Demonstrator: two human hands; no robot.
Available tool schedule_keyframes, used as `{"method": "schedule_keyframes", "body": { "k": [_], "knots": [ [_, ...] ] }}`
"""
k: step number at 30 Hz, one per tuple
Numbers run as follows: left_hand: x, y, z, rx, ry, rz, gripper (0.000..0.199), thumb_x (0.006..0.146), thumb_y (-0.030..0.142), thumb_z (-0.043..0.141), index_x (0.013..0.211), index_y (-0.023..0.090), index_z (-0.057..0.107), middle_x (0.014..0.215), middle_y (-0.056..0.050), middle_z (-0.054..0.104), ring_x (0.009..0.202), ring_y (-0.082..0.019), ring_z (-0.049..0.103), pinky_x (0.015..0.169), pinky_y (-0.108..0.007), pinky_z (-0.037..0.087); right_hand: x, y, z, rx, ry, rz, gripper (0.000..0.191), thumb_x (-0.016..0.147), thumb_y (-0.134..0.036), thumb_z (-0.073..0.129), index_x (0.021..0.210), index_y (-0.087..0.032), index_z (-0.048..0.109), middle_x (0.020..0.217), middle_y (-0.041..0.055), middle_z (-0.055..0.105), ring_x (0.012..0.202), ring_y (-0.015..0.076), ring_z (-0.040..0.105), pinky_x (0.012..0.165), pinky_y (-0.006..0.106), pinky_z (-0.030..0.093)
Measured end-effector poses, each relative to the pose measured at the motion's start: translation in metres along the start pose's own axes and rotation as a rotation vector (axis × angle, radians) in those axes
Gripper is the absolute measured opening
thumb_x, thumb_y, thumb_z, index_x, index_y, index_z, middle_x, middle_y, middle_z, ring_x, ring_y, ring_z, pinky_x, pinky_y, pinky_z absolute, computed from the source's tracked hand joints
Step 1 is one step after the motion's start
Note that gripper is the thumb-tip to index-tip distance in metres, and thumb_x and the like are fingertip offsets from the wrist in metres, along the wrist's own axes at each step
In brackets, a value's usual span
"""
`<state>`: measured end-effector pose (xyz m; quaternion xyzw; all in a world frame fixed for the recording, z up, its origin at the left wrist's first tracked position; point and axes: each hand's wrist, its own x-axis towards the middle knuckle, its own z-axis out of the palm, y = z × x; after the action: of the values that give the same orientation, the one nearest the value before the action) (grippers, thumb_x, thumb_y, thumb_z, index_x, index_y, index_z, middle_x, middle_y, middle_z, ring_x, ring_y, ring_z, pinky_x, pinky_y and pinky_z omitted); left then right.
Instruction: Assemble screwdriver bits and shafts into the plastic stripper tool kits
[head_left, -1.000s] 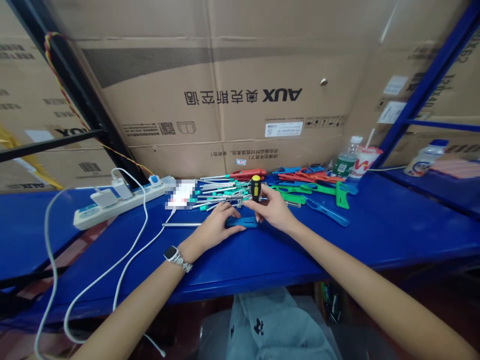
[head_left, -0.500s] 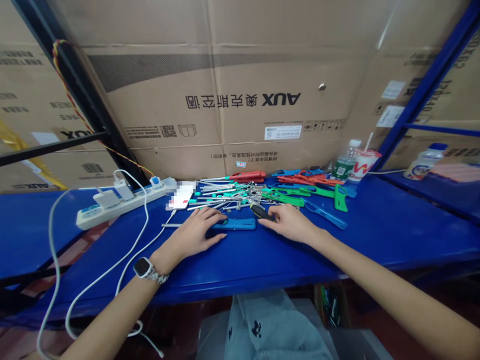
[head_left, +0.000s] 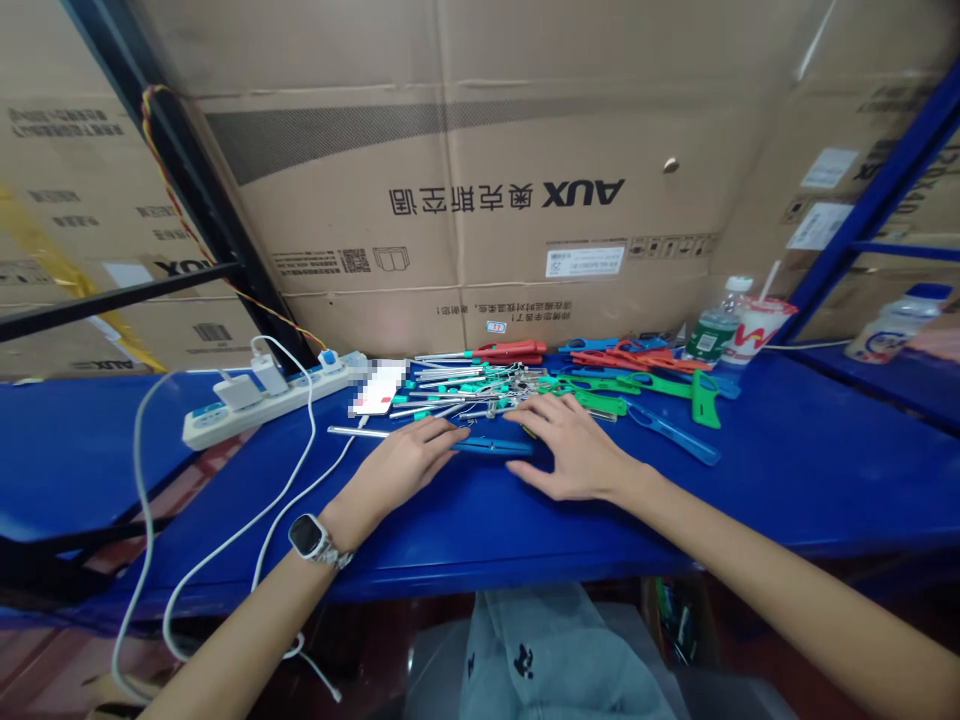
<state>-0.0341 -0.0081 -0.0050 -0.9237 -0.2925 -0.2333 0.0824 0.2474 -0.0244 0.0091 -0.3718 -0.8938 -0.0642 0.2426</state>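
A blue lighter-like tool (head_left: 493, 446) with a long silver rod lies across the front of the blue table. My left hand (head_left: 405, 460) is closed on it where the rod meets the handle. Close to the handle's right end is my right hand (head_left: 574, 450), its thumb and fingers apart. A bit of the black-and-yellow screwdriver (head_left: 529, 432) shows beneath those fingers, mostly hidden. Behind both hands lies a pile of silver rods (head_left: 442, 378) with teal parts. Green handles (head_left: 600, 398) lie right of it.
At the left are a white power strip (head_left: 277, 402) and loose white cables. A phone (head_left: 381, 387) lies behind my left hand. A bottle (head_left: 712, 322) and a cup (head_left: 757, 328) stand back right, before cardboard (head_left: 337, 220).
My right hand has opened and let go of the screwdriver, which it held before. The blue tool has turned onto its narrow edge in my left hand. The whole view has shifted slightly.
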Motion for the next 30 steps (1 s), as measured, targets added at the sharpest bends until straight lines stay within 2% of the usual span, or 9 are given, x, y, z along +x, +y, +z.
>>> {"method": "schedule_keyframes", "body": {
  "k": [2, 5, 11, 13, 16, 20, 22, 24, 30],
  "knots": [
    [0.002, 0.003, -0.002, -0.039, 0.04, -0.032, 0.031, 0.107, 0.028, 0.042, 0.129, 0.018, 0.062, 0.111, -0.01, 0.07, 0.098, -0.022, 0.069, 0.085, -0.04, 0.061, 0.005, -0.002, 0.005, -0.015, -0.039, -0.055, 0.04, 0.096, -0.046, 0.06, 0.126, -0.02, 0.063, 0.116, 0.0107, 0.072, 0.107, 0.0279, 0.062, 0.093, 0.044, 0.039],
    [0.007, 0.009, -0.006, -0.075, 0.068, -0.062, 0.029, 0.105, 0.035, 0.048, 0.123, 0.019, 0.064, 0.112, -0.01, 0.069, 0.098, -0.022, 0.07, 0.085, -0.04, 0.061, 0.011, 0.003, 0.012, -0.002, -0.055, -0.107, 0.025, 0.103, -0.036, 0.052, 0.113, -0.021, 0.069, 0.102, 0.0062, 0.077, 0.093, 0.0223, 0.066, 0.085, 0.039, 0.037],
    [0.032, 0.01, -0.018, -0.095, 0.021, 0.007, 0.024, 0.105, 0.035, 0.05, 0.109, 0.018, 0.066, 0.101, -0.008, 0.07, 0.094, -0.022, 0.068, 0.081, -0.038, 0.058, 0.014, 0.02, 0.006, 0.011, 0.022, -0.172, 0.028, 0.104, -0.035, 0.05, 0.114, -0.02, 0.071, 0.091, 0.0044, 0.078, 0.078, 0.0195, 0.066, 0.081, 0.037, 0.034],
    [0.045, 0.004, -0.02, -0.072, 0.016, 0.017, 0.024, 0.105, 0.035, 0.051, 0.107, 0.018, 0.066, 0.1, -0.008, 0.07, 0.092, -0.022, 0.068, 0.08, -0.038, 0.057, 0.016, 0.026, 0.001, -0.024, 0.004, -0.146, 0.031, 0.105, -0.036, 0.047, 0.115, -0.019, 0.071, 0.095, 0.007, 0.079, 0.08, 0.0208, 0.066, 0.082, 0.037, 0.035],
    [0.064, -0.012, -0.018, -0.011, 0.034, 0.019, 0.023, 0.104, 0.036, 0.052, 0.106, 0.019, 0.067, 0.098, -0.007, 0.07, 0.093, -0.023, 0.067, 0.083, -0.039, 0.057, 0.024, 0.039, -0.004, -0.09, -0.053, -0.119, 0.037, 0.106, -0.035, 0.04, 0.129, -0.02, 0.065, 0.113, 0.0115, 0.076, 0.093, 0.0238, 0.067, 0.085, 0.039, 0.037],
    [0.089, -0.04, -0.006, 0.026, 0.042, -0.002, 0.019, 0.103, 0.029, 0.052, 0.114, 0.02, 0.065, 0.111, -0.008, 0.068, 0.103, -0.024, 0.066, 0.09, -0.041, 0.056, 0.045, 0.069, -0.005, -0.133, -0.05, -0.093, 0.041, 0.106, -0.03, 0.04, 0.142, -0.02, 0.057, 0.126, 0.0128, 0.071, 0.106, 0.0272, 0.066, 0.089, 0.042, 0.042],
    [0.101, -0.056, 0.002, 0.005, 0.036, -0.015, 0.024, 0.103, 0.021, 0.048, 0.123, 0.021, 0.062, 0.115, -0.009, 0.065, 0.105, -0.024, 0.066, 0.092, -0.041, 0.055, 0.058, 0.089, -0.003, -0.122, -0.042, -0.058, 0.042, 0.104, -0.026, 0.043, 0.143, -0.02, 0.056, 0.131, 0.013, 0.069, 0.115, 0.0284, 0.064, 0.092, 0.043, 0.044],
    [0.112, -0.072, 0.009, -0.007, 0.05, -0.072, 0.029, 0.101, 0.017, 0.047, 0.127, 0.02, 0.06, 0.121, -0.011, 0.062, 0.104, -0.024, 0.067, 0.091, -0.041, 0.055, 0.07, 0.108, 0.002, -0.101, -0.041, -0.001, 0.042, 0.102, -0.024, 0.046, 0.142, -0.021, 0.055, 0.135, 0.0129, 0.066, 0.113, 0.0276, 0.065, 0.093, 0.042, 0.047],
    [0.138, -0.111, 0.024, -0.052, 0.049, -0.148, 0.027, 0.099, 0.02, 0.05, 0.123, 0.017, 0.063, 0.114, -0.011, 0.067, 0.102, -0.027, 0.069, 0.092, -0.043, 0.055, 0.097, 0.144, 0.017, 0.046, 0.029, 0.045, 0.033, 0.102, -0.025, 0.045, 0.13, -0.014, 0.059, 0.127, 0.0145, 0.067, 0.114, 0.0268, 0.065, 0.097, 0.039, 0.05]
  ]
}}
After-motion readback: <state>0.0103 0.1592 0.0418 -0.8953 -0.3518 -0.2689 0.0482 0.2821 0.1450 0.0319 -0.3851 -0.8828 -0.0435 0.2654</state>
